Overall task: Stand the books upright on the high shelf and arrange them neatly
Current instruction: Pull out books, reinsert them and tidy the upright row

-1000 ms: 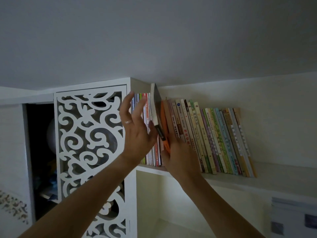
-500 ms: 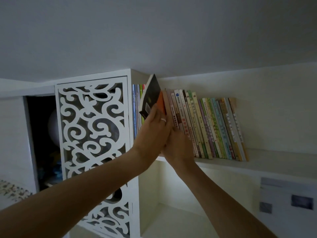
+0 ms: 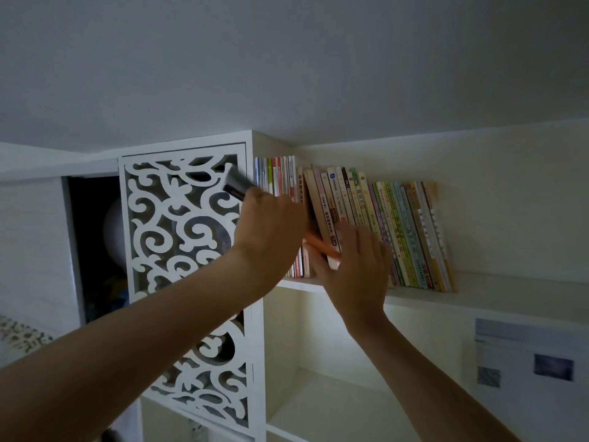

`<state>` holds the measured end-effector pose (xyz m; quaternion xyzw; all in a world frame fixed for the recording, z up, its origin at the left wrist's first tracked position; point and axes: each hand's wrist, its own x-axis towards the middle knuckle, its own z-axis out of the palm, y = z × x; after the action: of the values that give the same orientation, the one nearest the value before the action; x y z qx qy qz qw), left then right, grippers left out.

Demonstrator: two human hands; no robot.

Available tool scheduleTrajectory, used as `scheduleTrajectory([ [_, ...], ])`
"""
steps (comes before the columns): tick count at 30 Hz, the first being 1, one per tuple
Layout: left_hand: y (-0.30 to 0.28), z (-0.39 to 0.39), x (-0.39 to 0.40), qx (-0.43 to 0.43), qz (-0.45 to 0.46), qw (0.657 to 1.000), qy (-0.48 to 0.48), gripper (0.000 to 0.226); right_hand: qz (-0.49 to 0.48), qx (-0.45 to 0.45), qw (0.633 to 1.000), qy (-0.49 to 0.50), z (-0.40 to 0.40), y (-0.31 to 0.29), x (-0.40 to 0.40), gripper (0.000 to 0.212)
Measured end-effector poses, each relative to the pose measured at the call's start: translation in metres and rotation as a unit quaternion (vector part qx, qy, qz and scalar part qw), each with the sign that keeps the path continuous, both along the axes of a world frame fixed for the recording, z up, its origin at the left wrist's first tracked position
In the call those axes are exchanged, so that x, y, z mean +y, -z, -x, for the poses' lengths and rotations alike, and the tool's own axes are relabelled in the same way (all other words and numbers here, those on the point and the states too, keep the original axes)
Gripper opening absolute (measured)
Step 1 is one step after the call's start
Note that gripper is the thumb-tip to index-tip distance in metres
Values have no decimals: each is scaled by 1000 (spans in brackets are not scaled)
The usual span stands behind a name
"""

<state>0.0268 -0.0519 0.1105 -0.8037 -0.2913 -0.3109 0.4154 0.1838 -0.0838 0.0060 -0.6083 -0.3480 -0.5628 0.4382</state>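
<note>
Head view, near to far. My two forearms reach up from the bottom edge. My left hand is curled around a dark book, gripping its lower end; half a second ago that book sat in the row between the upright group and the orange one, now it is pulled out and left, blurred, in front of the white fretwork panel. My right hand is flat, fingers straight, pressing the spines of the leaning books just beside the gap. An orange book slants across that gap, low end by my right fingers, touching them as far as I can tell.

Behind: upright books at the left end of the high shelf, against the cabinet side. The rest lean left, up to about the shelf's middle; the right part carries nothing visible. Paper sheet on the wall below right.

Meaning for the task: the dark book is off the shelf, so a slot is open; the orange one is not yet standing. Likely next: straighten the leaners, stand the orange, reinsert the dark book. Risk: the row could slump if my right palm lets go.
</note>
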Motion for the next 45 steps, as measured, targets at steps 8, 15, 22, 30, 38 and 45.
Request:
scheduleTrajectory([
  [8, -13, 33, 5, -42, 203, 971, 119, 26, -22, 69, 997, 6, -16, -29, -19, 80],
  [15, -10, 37, 21, -188, 333, 892, 240, 22, 74, 163, 978, 109, -58, 6, -20, 104],
  [22, 11, 33, 25, -250, 334, 866, 275, 17, 54, 166, 977, 125, -66, 15, -4, 121],
  [30, 18, 40, 33, -181, 370, 883, 227, 9, 95, 135, 980, 108, -59, 2, 30, 114],
  [38, 13, 25, 42, -172, 387, 882, 206, 27, 81, 137, 983, 92, -62, 5, 35, 101],
  [45, 0, -8, 49, -202, 409, 858, 238, 5, 85, 130, 984, 87, -63, 7, 35, 97],
])
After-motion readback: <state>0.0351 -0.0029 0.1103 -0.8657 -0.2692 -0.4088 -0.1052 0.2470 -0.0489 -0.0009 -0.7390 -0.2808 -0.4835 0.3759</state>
